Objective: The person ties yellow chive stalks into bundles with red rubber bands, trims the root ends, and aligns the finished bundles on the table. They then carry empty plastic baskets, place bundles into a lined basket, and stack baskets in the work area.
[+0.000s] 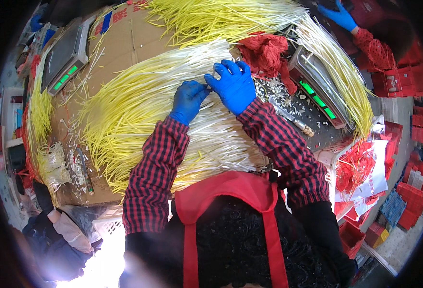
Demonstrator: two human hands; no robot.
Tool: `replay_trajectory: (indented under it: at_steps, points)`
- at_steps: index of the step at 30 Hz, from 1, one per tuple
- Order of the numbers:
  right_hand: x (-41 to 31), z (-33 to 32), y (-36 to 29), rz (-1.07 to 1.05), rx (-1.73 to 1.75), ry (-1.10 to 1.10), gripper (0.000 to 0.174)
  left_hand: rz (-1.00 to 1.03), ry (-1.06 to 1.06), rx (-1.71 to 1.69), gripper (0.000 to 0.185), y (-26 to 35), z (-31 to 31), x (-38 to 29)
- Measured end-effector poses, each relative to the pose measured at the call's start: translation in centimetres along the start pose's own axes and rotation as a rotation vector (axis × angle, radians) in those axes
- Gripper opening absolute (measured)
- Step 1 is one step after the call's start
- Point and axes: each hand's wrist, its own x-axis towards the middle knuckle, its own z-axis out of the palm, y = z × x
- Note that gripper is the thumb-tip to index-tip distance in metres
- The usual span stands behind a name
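A broad heap of yellow-tipped white vegetable shoots (135,97) lies across the work surface in front of me. Above its white ends, my left hand (190,100), in a blue glove, has its fingertips pinched on something small and thin that I cannot identify. Close on its right, my right hand (234,84), also blue-gloved, has its fingers spread and curved over the white stalks, thumb near the left fingertips. Beyond the right hand lies a crumpled red cloth (263,52). A knife (290,118) with a light handle rests among chopped white bits.
A digital scale (319,90) at the right carries a bundle of shoots; another scale (67,57) stands at the left. More shoots (225,18) lie at the far edge. Co-workers are at the upper right and lower left. A plastic crate (335,154) sits at the right edge.
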Motion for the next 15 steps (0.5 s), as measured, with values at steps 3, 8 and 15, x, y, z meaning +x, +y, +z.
replay_trajectory:
  at_steps: [3, 8, 15]
  points:
    - [0.4, 0.6, 1.0, -0.107, 0.053, 0.018, 0.018, 0.061, 0.002, -0.042, 0.011, -0.7, -0.1, -0.1]
    - [-0.4, 1.2, 1.4, -0.212, 0.015, 0.011, 0.017, 0.084, 0.002, -0.034, 0.013, -0.9, 0.1, 0.0]
    - [-2.3, 2.0, 3.5, 0.129, 0.417, 0.333, 0.008, 0.044, 0.023, -0.053, 0.014, 0.0, 0.0, -0.1]
